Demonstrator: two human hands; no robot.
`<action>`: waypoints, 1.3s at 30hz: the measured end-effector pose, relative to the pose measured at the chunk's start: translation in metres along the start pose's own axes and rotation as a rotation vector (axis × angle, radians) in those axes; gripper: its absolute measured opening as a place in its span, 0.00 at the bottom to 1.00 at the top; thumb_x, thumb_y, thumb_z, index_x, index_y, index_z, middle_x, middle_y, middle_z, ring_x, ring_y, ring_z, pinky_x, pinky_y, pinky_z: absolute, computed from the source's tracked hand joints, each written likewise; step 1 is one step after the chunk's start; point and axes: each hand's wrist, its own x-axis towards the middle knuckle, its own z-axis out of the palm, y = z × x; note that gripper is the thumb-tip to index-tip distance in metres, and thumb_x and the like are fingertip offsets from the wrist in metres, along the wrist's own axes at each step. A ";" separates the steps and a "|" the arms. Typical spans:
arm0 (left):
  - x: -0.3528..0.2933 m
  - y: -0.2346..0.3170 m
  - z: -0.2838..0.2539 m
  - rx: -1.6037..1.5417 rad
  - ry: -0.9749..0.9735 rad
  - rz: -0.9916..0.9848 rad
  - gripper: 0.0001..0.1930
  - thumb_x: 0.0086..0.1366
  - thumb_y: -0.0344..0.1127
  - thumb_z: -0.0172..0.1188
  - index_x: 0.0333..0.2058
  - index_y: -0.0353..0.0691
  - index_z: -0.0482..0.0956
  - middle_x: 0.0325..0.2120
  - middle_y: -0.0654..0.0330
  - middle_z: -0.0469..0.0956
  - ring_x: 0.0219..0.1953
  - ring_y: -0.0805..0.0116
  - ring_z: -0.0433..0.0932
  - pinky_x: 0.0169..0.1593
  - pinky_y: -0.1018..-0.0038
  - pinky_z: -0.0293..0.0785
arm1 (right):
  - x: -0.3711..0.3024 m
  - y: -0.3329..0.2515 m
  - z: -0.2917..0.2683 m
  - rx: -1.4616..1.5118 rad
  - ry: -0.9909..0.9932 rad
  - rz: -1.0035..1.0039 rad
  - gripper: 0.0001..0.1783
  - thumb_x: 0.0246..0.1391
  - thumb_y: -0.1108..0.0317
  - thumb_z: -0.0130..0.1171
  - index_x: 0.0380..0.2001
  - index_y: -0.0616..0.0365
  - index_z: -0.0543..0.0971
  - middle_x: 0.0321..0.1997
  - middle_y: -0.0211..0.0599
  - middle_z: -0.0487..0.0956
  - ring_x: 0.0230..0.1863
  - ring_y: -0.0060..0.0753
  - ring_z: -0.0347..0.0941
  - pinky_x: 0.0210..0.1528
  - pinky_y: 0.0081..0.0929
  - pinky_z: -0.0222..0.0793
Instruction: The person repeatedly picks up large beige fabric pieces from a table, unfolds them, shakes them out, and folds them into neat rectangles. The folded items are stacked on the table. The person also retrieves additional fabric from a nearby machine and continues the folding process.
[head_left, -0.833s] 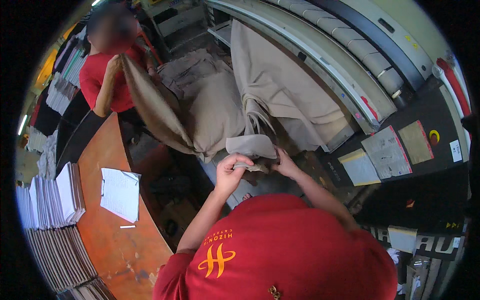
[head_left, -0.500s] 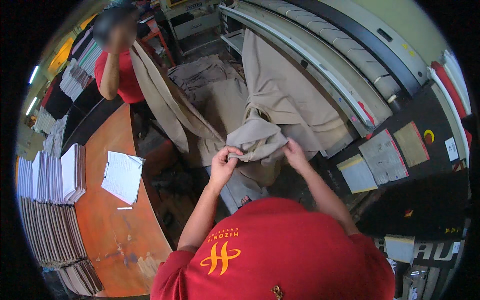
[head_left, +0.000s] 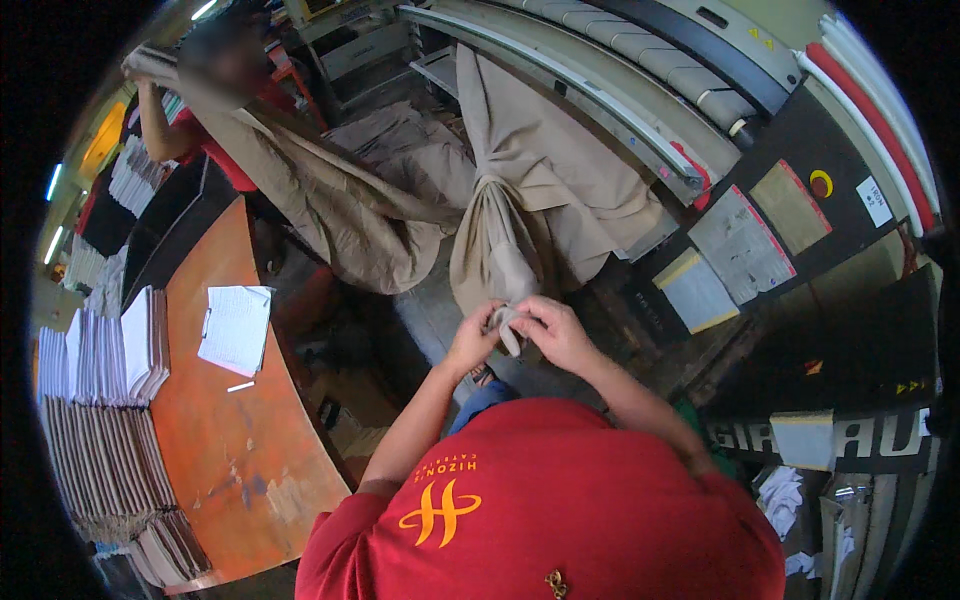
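Note:
A large beige cloth hangs from the long roller machine and gathers to a bunched end in front of me. My left hand is closed on that end, its fingers wrapped round the fabric. Right beside it, my right hand pinches the same gathered end, and a short fold pokes out below the fingers. Between the machine and my hands the cloth is drawn together like a twisted bundle. Farther left, a co-worker in a red shirt holds up another long stretch of beige cloth with a raised arm.
The roller machine runs across the back right, its dark side panel beside my right arm. On my left stands an orange table with a clipboard of paper and folded cloth stacks. More beige cloth lies heaped behind.
Both hands have come closer together, gathering the cloth end into a tight bunch nearer my body. The co-worker's arm and cloth have risen and spread to the left.

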 end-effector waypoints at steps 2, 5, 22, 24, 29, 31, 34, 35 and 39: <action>-0.006 0.004 -0.009 -0.120 0.178 0.016 0.15 0.60 0.21 0.54 0.46 0.38 0.73 0.37 0.65 0.76 0.42 0.75 0.73 0.43 0.79 0.71 | 0.004 0.003 0.000 0.089 -0.008 0.006 0.08 0.57 0.66 0.58 0.32 0.61 0.76 0.28 0.34 0.75 0.30 0.22 0.70 0.33 0.26 0.66; -0.018 0.025 -0.031 -0.283 0.374 0.014 0.10 0.62 0.21 0.52 0.41 0.36 0.76 0.33 0.66 0.79 0.36 0.78 0.75 0.42 0.81 0.71 | 0.012 0.013 0.001 0.050 -0.013 0.038 0.10 0.56 0.65 0.59 0.35 0.62 0.77 0.30 0.32 0.77 0.33 0.21 0.72 0.36 0.24 0.68; -0.036 0.059 -0.092 -1.058 0.350 -0.375 0.32 0.51 0.14 0.40 0.58 0.41 0.62 0.49 0.50 0.69 0.46 0.62 0.73 0.45 0.71 0.73 | 0.011 0.043 0.110 0.087 -0.164 0.258 0.41 0.44 0.59 0.70 0.58 0.58 0.62 0.55 0.47 0.70 0.52 0.41 0.71 0.51 0.35 0.70; -0.036 0.061 -0.092 -1.041 0.329 -0.397 0.35 0.50 0.14 0.40 0.60 0.43 0.59 0.49 0.49 0.68 0.45 0.60 0.72 0.44 0.70 0.74 | 0.014 0.038 0.116 -0.037 -0.079 0.210 0.45 0.42 0.59 0.72 0.60 0.58 0.59 0.56 0.48 0.68 0.54 0.43 0.69 0.52 0.37 0.69; -0.031 0.070 -0.087 -0.846 0.272 -0.413 0.41 0.50 0.17 0.43 0.65 0.49 0.48 0.54 0.49 0.62 0.47 0.61 0.70 0.44 0.74 0.70 | 0.028 0.022 0.118 -0.276 0.078 -0.078 0.35 0.42 0.69 0.67 0.55 0.59 0.64 0.52 0.48 0.70 0.52 0.48 0.69 0.53 0.39 0.67; -0.027 0.073 -0.083 -0.734 0.269 -0.349 0.44 0.49 0.16 0.43 0.66 0.51 0.48 0.58 0.51 0.58 0.52 0.63 0.67 0.44 0.78 0.66 | 0.032 0.018 0.120 -0.264 0.082 -0.098 0.28 0.45 0.73 0.62 0.51 0.60 0.66 0.47 0.49 0.72 0.49 0.51 0.71 0.50 0.39 0.67; -0.018 0.075 -0.075 -0.446 0.207 -0.208 0.46 0.48 0.18 0.45 0.67 0.52 0.44 0.61 0.53 0.52 0.57 0.63 0.60 0.49 0.77 0.63 | 0.035 0.018 0.121 -0.194 0.103 0.043 0.18 0.48 0.77 0.56 0.45 0.61 0.69 0.42 0.50 0.74 0.45 0.53 0.72 0.46 0.40 0.68; -0.016 0.075 -0.073 -0.414 0.164 -0.156 0.47 0.47 0.19 0.46 0.68 0.52 0.42 0.63 0.53 0.50 0.60 0.62 0.57 0.51 0.75 0.61 | 0.035 0.019 0.119 -0.179 0.143 0.042 0.17 0.49 0.77 0.54 0.44 0.62 0.69 0.40 0.51 0.74 0.44 0.53 0.72 0.45 0.40 0.68; -0.007 0.064 -0.066 -0.624 0.152 -0.201 0.42 0.51 0.23 0.47 0.66 0.52 0.47 0.59 0.54 0.57 0.56 0.65 0.62 0.50 0.76 0.62 | 0.037 0.025 0.108 -0.134 0.213 -0.018 0.10 0.51 0.79 0.51 0.39 0.62 0.71 0.38 0.49 0.74 0.40 0.52 0.73 0.43 0.36 0.68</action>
